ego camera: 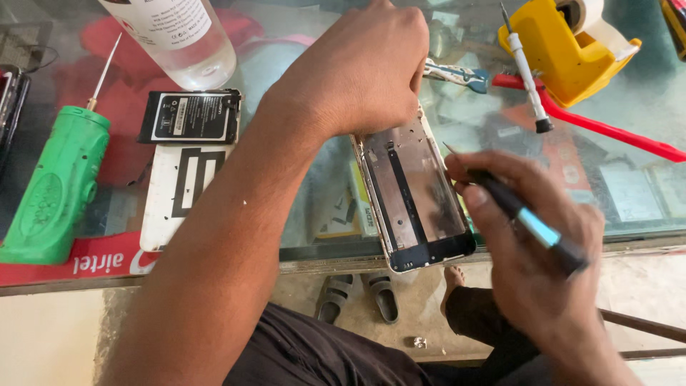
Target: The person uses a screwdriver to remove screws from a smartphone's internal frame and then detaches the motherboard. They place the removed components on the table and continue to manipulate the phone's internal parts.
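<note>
Opened phone frame (pixel 413 194) on glass counter (pixel 629 193), long axis running away from person. Left hand (pixel 357 68) presses its far end; right hand (pixel 532 236) clamped on screwdriver (pixel 525 214) — tip at frame's right edge, nearer.

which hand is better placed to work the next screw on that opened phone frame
Probably the right hand: it grips the black screwdriver, tip beside the opened silver phone frame. The left hand presses on the frame's top end.

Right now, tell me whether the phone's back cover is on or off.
Off. The phone lies with its metal inner frame bared under the left hand; a white cover and black battery lie apart beside it.
</note>
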